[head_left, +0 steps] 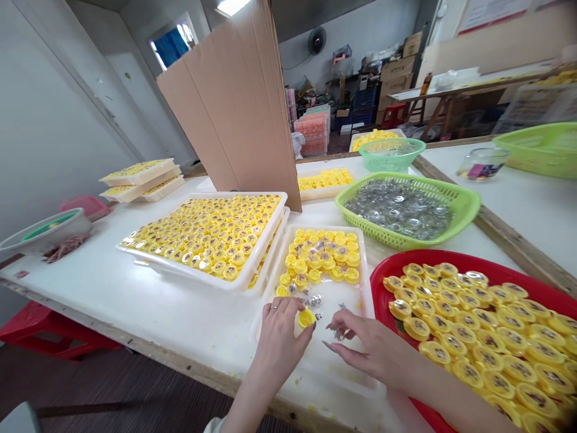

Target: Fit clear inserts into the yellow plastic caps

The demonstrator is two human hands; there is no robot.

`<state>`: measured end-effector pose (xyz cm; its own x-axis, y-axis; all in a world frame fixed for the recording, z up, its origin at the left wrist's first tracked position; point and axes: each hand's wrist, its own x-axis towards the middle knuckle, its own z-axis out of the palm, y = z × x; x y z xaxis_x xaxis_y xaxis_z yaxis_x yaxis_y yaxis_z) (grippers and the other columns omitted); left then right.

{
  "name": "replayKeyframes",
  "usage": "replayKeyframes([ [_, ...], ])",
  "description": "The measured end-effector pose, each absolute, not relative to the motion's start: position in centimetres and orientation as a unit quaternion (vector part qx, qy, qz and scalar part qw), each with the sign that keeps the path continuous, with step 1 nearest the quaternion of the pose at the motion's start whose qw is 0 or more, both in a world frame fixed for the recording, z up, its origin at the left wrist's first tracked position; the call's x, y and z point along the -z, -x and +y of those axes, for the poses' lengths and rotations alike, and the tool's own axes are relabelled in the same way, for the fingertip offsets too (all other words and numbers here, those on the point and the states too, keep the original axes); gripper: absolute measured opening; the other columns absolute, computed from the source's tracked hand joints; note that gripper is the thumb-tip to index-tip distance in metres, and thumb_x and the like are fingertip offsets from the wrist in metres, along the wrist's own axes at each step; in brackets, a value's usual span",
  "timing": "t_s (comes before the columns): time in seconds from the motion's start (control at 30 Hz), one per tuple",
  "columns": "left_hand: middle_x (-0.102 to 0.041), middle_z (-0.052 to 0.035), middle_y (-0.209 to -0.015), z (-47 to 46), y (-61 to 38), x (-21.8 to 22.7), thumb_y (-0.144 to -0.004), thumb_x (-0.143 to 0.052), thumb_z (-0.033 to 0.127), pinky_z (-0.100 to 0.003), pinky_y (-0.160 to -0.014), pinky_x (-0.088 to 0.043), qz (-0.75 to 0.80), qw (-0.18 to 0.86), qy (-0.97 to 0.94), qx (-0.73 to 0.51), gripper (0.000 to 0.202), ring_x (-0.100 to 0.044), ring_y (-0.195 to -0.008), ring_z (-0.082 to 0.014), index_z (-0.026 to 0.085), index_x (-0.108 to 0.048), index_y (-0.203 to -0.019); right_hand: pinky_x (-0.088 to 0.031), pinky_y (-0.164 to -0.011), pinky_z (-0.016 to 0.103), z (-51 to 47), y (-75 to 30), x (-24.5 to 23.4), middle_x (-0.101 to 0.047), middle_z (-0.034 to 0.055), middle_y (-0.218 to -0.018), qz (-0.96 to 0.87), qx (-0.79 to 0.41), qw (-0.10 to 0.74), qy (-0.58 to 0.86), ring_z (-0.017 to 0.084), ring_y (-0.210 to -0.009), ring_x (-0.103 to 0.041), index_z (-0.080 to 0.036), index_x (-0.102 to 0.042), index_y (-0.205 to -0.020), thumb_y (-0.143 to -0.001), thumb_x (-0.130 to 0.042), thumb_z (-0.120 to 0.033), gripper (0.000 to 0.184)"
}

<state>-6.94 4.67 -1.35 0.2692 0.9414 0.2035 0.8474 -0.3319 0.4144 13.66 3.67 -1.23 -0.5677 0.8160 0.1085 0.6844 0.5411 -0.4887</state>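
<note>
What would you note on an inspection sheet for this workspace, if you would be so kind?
Surface: white table top with a wooden edge; yellow flecks near the front.
Job's things: white tray holding yellow plastic caps and small silver pieces; red tray of caps; green basket of silver discs.
Clutter: stacked white trays, white bowl, glass jar.
Hands: left hand holds a yellow cap; right hand is at the silver pieces.
Cables: nothing seen.
Surroundings: upright cardboard sheet, cartons, red stool, wall fan.
</note>
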Motion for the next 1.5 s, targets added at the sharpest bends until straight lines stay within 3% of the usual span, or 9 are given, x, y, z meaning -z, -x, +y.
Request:
replayKeyframes([
  [0.17, -0.068, -0.0039, -0.096, 3.7, 6.3, 0.6, -0.085, -0.061, 0.022, -0.038, -0.083, -0.047, 0.563, 0.156, -0.771, -0.252, 0.022, -0.062, -0.090, -0.0211, 0.019, -0.054, -0.106, -0.055, -0.091, 0.026, 1.6, -15.1, 0.8, -0.068, 0.0048, -0.114, -0.758, -0.351, 0.309, 0.454, 0.014, -0.102, -0.068, -0.023, -0.050, -0.117, -0.096, -0.048, -0.036, 0.025],
  [0.3, -0.065, -0.0058, -0.097, 3.6, 5.8, 0.5, -0.086, -0.061, 0.027, -0.034, -0.079, -0.049, 0.549, 0.237, -0.741, -0.308, 0.035, -0.061, -0.087, -0.0195, 0.019, -0.053, -0.119, -0.058, -0.089, 0.033, 1.1, -15.1, 0.3, -0.071, 0.0073, -0.112, -0.708, -0.387, 0.373, 0.459, 0.019, -0.098, -0.070, -0.023, -0.058, -0.114, -0.091, -0.056, -0.036, 0.027],
  [0.47, -0.061, -0.0019, -0.084, 3.3, 4.7, 0.5, -0.079, -0.066, 0.029, -0.030, -0.069, -0.045, 0.571, 0.311, -0.678, -0.342, 0.022, -0.055, -0.071, -0.0161, 0.019, -0.060, -0.098, -0.061, -0.075, 0.029, 0.5, -14.5, 0.6, -0.076, 0.0037, -0.099, -0.702, -0.297, 0.401, 0.508, 0.018, -0.081, -0.074, -0.024, -0.064, -0.107, -0.087, -0.062, -0.042, 0.027],
  [0.7, -0.064, -0.0006, -0.083, 2.7, 2.7, 0.8, -0.072, -0.062, 0.015, -0.023, -0.060, -0.042, 0.556, 0.467, -0.573, -0.379, 0.030, -0.058, -0.070, -0.0138, 0.018, -0.056, -0.102, -0.059, -0.066, 0.027, 0.9, -13.1, 1.3, -0.073, 0.0032, -0.086, -0.753, -0.068, 0.431, 0.493, 0.016, -0.074, -0.071, -0.021, -0.060, -0.102, -0.093, -0.054, -0.041, 0.023],
  [1.0, -0.068, -0.0028, -0.096, 1.7, 2.0, 0.6, -0.069, -0.056, 0.006, -0.028, -0.078, -0.048, 0.524, 0.473, -0.599, -0.378, 0.049, -0.062, -0.079, -0.0150, 0.019, -0.058, -0.116, -0.054, -0.060, 0.031, 1.1, -12.5, 1.0, -0.069, 0.0067, -0.077, -0.778, 0.093, 0.386, 0.487, 0.020, -0.067, -0.068, -0.013, -0.060, -0.106, -0.094, -0.053, -0.029, 0.021],
  [1.1, -0.066, -0.0046, -0.106, 0.8, 2.6, 0.2, -0.070, -0.058, 0.006, -0.031, -0.093, -0.044, 0.475, 0.544, -0.572, -0.388, 0.059, -0.061, -0.093, -0.0163, 0.020, -0.052, -0.127, -0.055, -0.062, 0.030, 0.7, -13.1, 1.2, -0.071, 0.0073, -0.081, -0.783, 0.097, 0.389, 0.475, 0.018, -0.070, -0.068, -0.013, -0.056, -0.113, -0.096, -0.051, -0.029, 0.024],
  [1.23, -0.068, -0.0042, -0.095, 0.6, 2.1, -0.2, -0.075, -0.072, 0.024, -0.027, -0.079, -0.046, 0.468, 0.570, -0.524, -0.427, 0.037, -0.058, -0.078, -0.0133, 0.017, -0.060, -0.110, -0.056, -0.065, 0.030, 0.3, -13.6, 1.7, -0.072, 0.0081, -0.084, -0.790, 0.104, 0.409, 0.444, 0.018, -0.073, -0.068, -0.014, -0.054, -0.118, -0.098, -0.045, -0.028, 0.026],
  [1.4, -0.071, -0.0023, -0.088, 1.6, 1.1, 0.8, -0.062, -0.087, 0.028, -0.021, -0.070, -0.047, 0.420, 0.670, -0.381, -0.479, 0.058, -0.060, -0.071, -0.0094, 0.017, -0.061, -0.113, -0.056, -0.068, 0.032, 0.4, -13.6, 2.0, -0.070, 0.0077, -0.084, -0.794, 0.102, 0.406, 0.440, 0.019, -0.075, -0.067, -0.014, -0.055, -0.117, -0.094, -0.053, -0.025, 0.025],
  [1.5, -0.073, -0.0037, -0.081, 1.9, 1.3, 1.4, -0.065, -0.087, 0.033, -0.023, -0.073, -0.050, 0.359, 0.741, -0.305, -0.479, 0.047, -0.067, -0.072, -0.0122, 0.015, -0.067, -0.104, -0.056, -0.070, 0.031, 0.1, -13.7, 2.0, -0.067, 0.0064, -0.087, -0.792, 0.080, 0.408, 0.448, 0.019, -0.078, -0.066, -0.017, -0.057, -0.114, -0.091, -0.059, -0.023, 0.024],
])
